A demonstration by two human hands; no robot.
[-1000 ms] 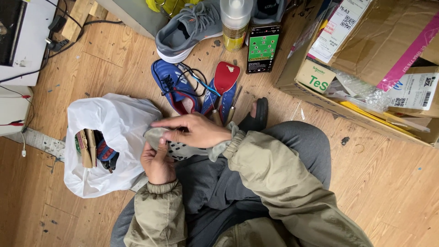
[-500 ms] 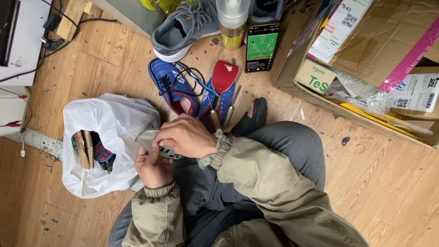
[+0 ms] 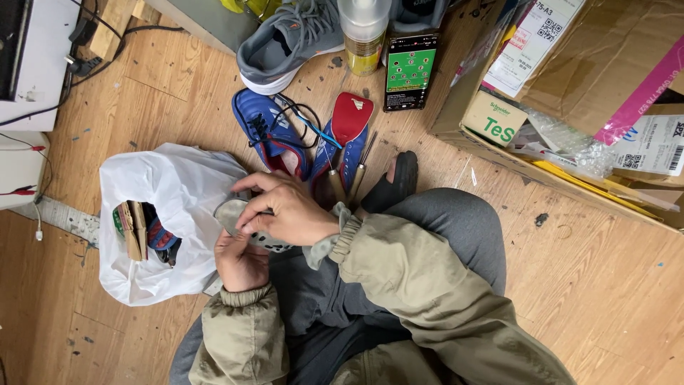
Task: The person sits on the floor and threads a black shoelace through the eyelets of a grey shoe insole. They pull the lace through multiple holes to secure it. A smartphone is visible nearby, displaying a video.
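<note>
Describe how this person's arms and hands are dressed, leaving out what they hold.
Both arms wear loose, khaki-olive jacket sleeves with creased, slightly shiny fabric. Each sleeve ends in a gathered elastic cuff at the wrist. The left hand and right hand are bare: no gloves, rings or watch are visible.

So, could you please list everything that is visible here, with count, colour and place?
insole: one, grey, held in both hands
blue shoe: one, blue with black laces, floor ahead
upturned shoe: one, blue with red sole, beside it
grey sneaker: one, top centre
plastic bag: one, white, left
phone: one, green lit screen, top
spray bottle: one, top
cardboard boxes: several, brown, right
left hand: under insole
right hand: over insole
</note>
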